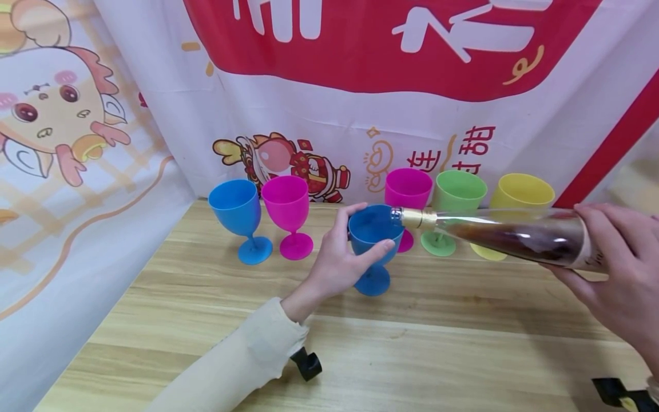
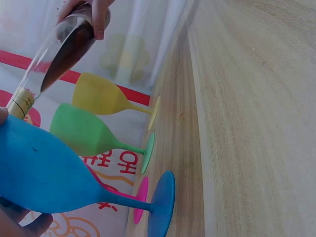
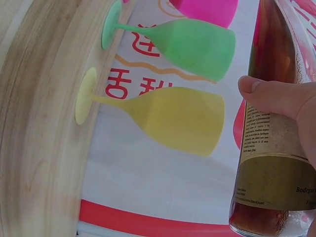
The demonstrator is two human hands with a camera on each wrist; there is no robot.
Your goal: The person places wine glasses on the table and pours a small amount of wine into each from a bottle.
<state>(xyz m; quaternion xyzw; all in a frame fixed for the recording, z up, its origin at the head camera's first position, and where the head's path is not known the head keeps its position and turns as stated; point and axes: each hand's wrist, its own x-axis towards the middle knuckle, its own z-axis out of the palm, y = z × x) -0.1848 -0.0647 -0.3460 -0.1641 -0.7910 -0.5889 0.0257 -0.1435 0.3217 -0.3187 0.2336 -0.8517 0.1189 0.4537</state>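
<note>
My left hand [image 1: 342, 252] grips the bowl of a blue goblet [image 1: 374, 280], thumb on the near side and fingers round the left. In the left wrist view the goblet's foot [image 2: 164, 202] is at the wooden table. My right hand [image 1: 625, 269] holds a clear glass wine bottle [image 1: 515, 237] by its labelled body, tipped nearly level with its gold-banded neck [image 1: 419, 218] pointing left. The mouth lies over the goblet's right rim. Dark brownish liquid lies along the bottle's lower side. In the right wrist view my thumb presses across the label [image 3: 269, 133].
Behind on the wooden table [image 1: 437, 355] stand another blue goblet [image 1: 237, 209] and a pink goblet [image 1: 286, 206] at left, then a second pink goblet [image 1: 408, 186], a green goblet [image 1: 460, 191] and a yellow goblet [image 1: 525, 189] at right. A printed cloth [image 1: 319, 109] hangs behind them.
</note>
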